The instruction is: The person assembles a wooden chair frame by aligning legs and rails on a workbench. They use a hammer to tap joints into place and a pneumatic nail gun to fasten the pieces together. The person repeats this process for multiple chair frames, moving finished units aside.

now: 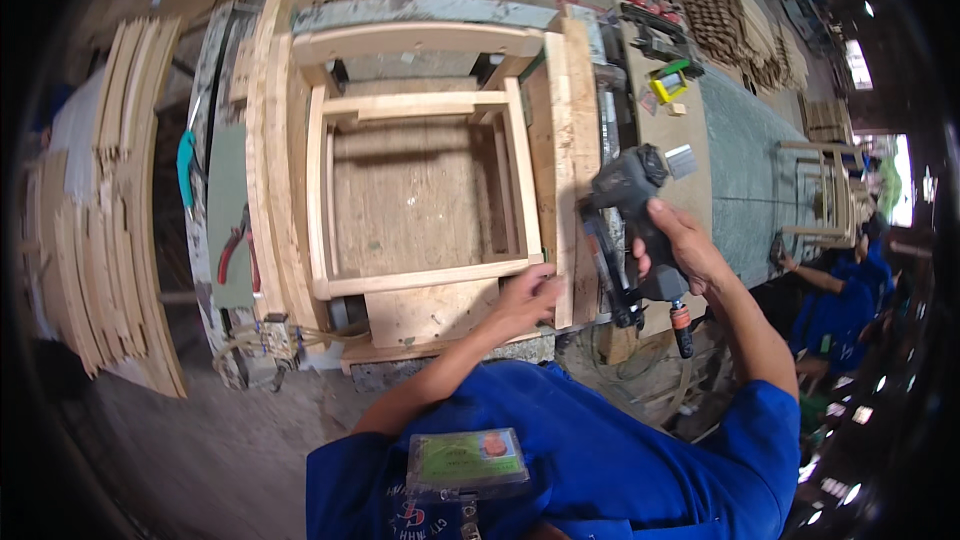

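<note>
A pale wooden chair frame (430, 285) lies in a jig on the bench in front of me, its curved top rail (420, 40) at the far side. At the frame's near right corner is my left hand (528, 302), its fingers loosely bent and apart; whether they touch the wood is hard to tell. My right hand (685, 240) is wrapped round the handle of a black nail gun (630, 185), held above the bench's right side. An orange and black air fitting (682, 328) with a hose hangs from the gun's handle end.
Wooden rails (567, 180) flank the frame. Red-handled pliers (235, 250) and a teal-handled tool (186, 165) lie left. A yellow and green tool (670, 83) lies right. Stacked slats (125, 200) stand far left. Another person (845, 300) in blue works at the far right.
</note>
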Action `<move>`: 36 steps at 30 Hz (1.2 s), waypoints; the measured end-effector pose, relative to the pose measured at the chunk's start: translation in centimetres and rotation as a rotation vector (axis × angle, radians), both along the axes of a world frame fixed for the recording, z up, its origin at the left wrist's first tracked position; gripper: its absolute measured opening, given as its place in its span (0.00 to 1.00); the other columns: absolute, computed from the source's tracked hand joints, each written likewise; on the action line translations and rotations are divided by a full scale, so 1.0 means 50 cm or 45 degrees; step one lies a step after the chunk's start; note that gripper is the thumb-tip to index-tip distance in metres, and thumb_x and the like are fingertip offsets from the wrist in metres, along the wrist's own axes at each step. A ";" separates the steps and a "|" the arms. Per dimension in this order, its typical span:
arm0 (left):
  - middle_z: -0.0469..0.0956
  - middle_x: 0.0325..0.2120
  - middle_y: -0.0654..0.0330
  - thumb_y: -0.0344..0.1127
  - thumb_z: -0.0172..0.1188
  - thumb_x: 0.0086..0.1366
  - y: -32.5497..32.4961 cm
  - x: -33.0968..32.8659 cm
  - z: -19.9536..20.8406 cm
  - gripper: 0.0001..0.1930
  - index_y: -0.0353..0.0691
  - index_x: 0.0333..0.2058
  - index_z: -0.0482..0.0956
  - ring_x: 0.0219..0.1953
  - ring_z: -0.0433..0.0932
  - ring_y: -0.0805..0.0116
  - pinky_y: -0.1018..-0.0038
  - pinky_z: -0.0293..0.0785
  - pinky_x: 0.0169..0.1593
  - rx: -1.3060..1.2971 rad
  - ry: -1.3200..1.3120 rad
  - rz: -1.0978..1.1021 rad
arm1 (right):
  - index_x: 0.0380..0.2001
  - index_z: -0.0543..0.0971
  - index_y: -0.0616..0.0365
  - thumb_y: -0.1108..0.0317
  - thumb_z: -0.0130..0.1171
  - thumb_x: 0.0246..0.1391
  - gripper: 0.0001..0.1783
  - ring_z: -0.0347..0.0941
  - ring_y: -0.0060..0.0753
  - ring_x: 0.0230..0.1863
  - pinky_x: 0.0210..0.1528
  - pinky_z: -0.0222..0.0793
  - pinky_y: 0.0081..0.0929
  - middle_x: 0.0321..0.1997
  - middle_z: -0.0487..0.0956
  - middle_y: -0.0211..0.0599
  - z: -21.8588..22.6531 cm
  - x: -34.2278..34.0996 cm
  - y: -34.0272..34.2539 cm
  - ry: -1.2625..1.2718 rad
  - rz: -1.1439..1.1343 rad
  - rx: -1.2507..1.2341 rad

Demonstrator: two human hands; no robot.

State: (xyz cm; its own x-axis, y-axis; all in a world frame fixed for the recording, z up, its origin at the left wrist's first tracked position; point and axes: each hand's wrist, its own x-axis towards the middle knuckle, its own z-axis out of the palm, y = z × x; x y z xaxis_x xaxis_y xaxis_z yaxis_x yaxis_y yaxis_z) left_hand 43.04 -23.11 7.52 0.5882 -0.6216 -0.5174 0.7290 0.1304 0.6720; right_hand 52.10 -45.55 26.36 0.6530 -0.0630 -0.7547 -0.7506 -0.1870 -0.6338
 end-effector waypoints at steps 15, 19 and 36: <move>0.81 0.50 0.53 0.47 0.56 0.79 -0.083 0.031 -0.096 0.20 0.39 0.59 0.71 0.49 0.86 0.57 0.57 0.88 0.54 -1.277 1.177 0.779 | 0.46 0.72 0.65 0.40 0.57 0.70 0.32 0.80 0.38 0.21 0.25 0.84 0.38 0.25 0.79 0.40 -0.353 0.246 0.283 1.429 0.243 -0.107; 0.81 0.53 0.50 0.50 0.56 0.79 -0.073 0.024 -0.120 0.27 0.34 0.62 0.68 0.53 0.85 0.56 0.55 0.84 0.61 -1.380 1.183 0.715 | 0.48 0.71 0.65 0.40 0.56 0.71 0.32 0.79 0.35 0.20 0.24 0.82 0.36 0.23 0.79 0.38 -0.382 0.246 0.312 1.493 0.267 -0.239; 0.80 0.42 0.65 0.57 0.60 0.76 -0.032 0.111 -0.091 0.24 0.48 0.60 0.72 0.41 0.83 0.69 0.61 0.86 0.50 -0.694 0.734 0.492 | 0.41 0.76 0.60 0.39 0.54 0.72 0.30 0.81 0.35 0.22 0.28 0.84 0.37 0.26 0.81 0.37 -0.240 0.211 0.220 0.855 0.033 0.055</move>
